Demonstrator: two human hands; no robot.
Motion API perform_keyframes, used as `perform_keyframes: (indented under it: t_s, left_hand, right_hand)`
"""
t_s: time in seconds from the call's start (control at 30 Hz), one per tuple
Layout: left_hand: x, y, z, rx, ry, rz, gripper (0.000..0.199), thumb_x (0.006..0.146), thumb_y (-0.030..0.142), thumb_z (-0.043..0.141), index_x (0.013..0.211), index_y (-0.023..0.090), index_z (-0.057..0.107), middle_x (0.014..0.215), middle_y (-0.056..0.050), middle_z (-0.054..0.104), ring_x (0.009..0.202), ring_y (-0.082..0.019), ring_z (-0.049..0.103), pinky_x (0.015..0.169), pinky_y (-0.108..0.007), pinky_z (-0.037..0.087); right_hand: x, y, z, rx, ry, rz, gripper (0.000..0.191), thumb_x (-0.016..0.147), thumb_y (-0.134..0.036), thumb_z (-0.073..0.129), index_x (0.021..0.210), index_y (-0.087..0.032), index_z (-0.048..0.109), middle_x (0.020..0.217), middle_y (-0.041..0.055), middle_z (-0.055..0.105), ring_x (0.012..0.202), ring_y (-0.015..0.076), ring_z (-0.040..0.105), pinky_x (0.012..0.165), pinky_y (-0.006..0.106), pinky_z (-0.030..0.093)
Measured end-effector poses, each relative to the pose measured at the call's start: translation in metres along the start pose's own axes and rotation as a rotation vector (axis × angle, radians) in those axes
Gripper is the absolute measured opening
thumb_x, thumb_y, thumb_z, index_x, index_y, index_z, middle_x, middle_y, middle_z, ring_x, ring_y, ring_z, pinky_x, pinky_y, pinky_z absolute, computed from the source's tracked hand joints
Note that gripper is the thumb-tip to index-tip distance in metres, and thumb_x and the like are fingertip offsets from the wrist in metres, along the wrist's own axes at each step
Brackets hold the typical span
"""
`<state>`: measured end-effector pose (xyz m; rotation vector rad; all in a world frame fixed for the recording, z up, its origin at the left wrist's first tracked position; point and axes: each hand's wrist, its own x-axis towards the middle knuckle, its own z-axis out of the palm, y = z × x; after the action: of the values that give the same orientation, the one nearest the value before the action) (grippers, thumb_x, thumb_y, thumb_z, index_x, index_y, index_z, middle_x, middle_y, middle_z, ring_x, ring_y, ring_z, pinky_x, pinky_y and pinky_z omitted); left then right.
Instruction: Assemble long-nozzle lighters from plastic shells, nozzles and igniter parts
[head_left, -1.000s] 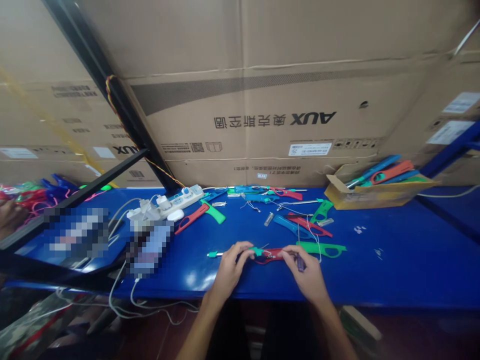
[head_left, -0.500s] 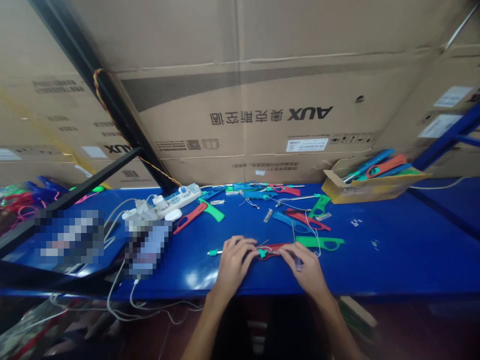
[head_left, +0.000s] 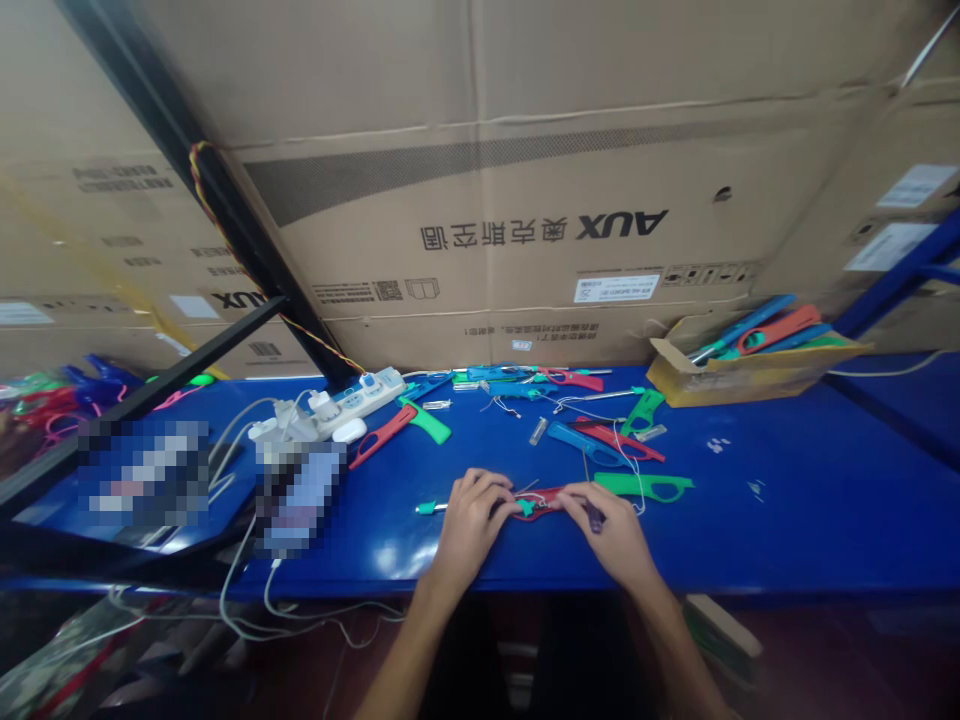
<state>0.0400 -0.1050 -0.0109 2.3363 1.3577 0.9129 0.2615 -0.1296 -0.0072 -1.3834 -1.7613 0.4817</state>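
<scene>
A long-nosed lighter in pieces lies low over the blue table: its red half-casing [head_left: 550,497] shows inner parts, a white wire and a green trigger [head_left: 527,508]. My left hand [head_left: 474,515] is closed around its nozzle side, and the metal tube with a green tip [head_left: 427,508] sticks out to the left. At the casing's right end, the thumb and fingertips of my right hand [head_left: 611,525] are pinched together. Tucked in that same hand is a thin-shafted screwdriver with a dark purple handle [head_left: 595,518]. What the fingertips pinch is too small to make out.
Beyond my hands lie a green casing [head_left: 637,485], a blue casing [head_left: 581,440] and several lighter parts. A yellow carton [head_left: 750,382] of lighters stands back right. On the left are a power strip [head_left: 367,395], cables and a phone [head_left: 304,500]. Large cardboard boxes [head_left: 480,200] wall the back.
My right hand has turned slightly, and the screwdriver handle in it has shifted a little. Both hands stay at the red casing. The view has moved very slightly.
</scene>
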Motion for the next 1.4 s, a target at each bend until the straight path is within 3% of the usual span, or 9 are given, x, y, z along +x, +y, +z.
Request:
perform_keyframes:
  t_s: [0.5, 1.4]
  left_hand:
    - [0.018, -0.006, -0.005, -0.03, -0.144, 0.054, 0.031, 0.1, 0.041, 0.055, 0.081, 0.023, 0.072, 0.096, -0.002, 0.072, 0.087, -0.018, 0.059, 0.079, -0.035, 0.036]
    - [0.015, -0.004, 0.001, 0.044, -0.059, 0.085, 0.021, 0.099, 0.032, 0.058, 0.086, 0.022, 0.07, 0.098, 0.0, 0.07, 0.087, -0.016, 0.06, 0.076, -0.032, 0.036]
  right_hand:
    - [0.0, 0.006, 0.0, 0.095, -0.048, 0.072, 0.024, 0.096, -0.044, 0.053, 0.091, -0.026, 0.069, 0.087, 0.0031, 0.077, 0.08, 0.0214, 0.073, 0.07, 0.03, 0.055]
    - [0.0, 0.01, 0.004, 0.148, -0.105, 0.172, 0.023, 0.094, -0.045, 0.057, 0.099, -0.026, 0.068, 0.09, 0.0011, 0.077, 0.08, 0.0187, 0.072, 0.071, 0.027, 0.053]
